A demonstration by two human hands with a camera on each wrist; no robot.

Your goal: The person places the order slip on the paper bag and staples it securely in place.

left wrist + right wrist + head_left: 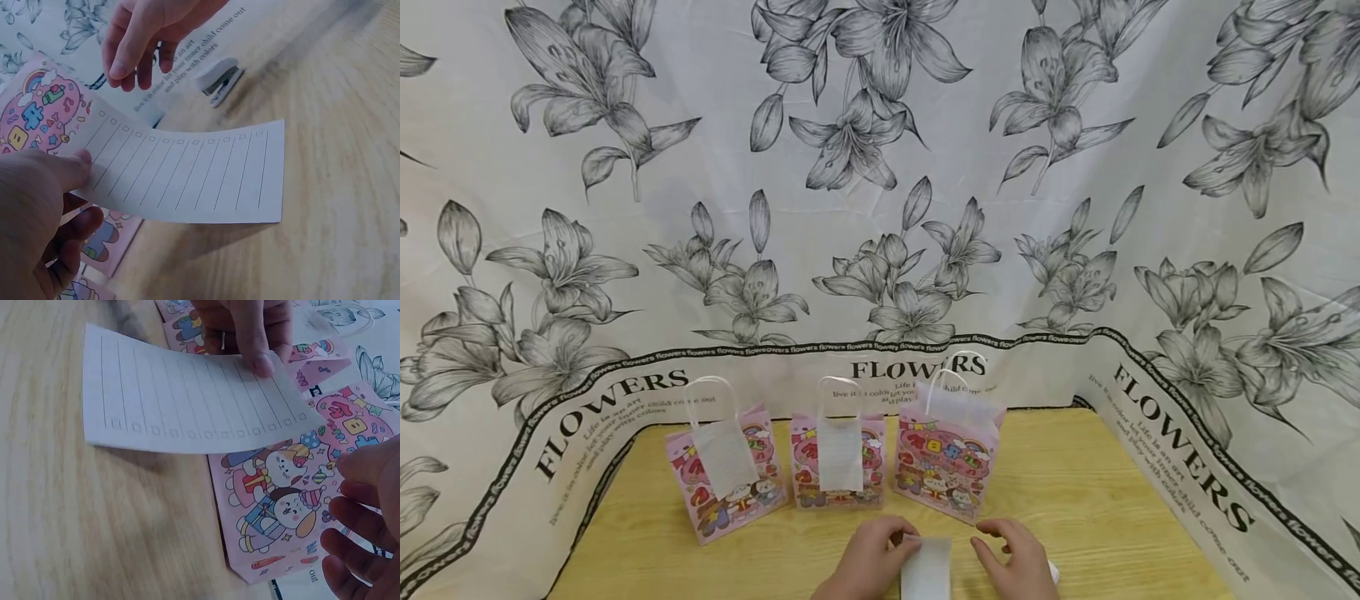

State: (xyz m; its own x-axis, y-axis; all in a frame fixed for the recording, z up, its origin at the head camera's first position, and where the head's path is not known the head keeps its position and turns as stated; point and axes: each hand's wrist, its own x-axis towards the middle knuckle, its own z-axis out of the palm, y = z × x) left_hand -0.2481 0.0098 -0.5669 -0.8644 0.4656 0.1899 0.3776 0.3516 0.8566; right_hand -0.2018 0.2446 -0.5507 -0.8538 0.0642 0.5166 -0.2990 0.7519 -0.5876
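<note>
Camera placement: one wide view, two close-ups

Head: looks forward and down from above; farthest back. White fabric curtain with grey lily print (910, 237) fills most of the view, pale yellow wood-grain table (1097, 500) lies low.
Left wrist: close in beside bare left hand (37, 194), facing rightward over rectangular white ruled paper sheet (181, 178).
Right wrist: equally close beside bare right hand (382, 519), facing leftward, tilted.
Overlap: both wrist views share the sheet and both hands.

Curtained booth, floral cloth (977, 158) around three sides, wood-grained table (1105, 500), room type unclear
</note>
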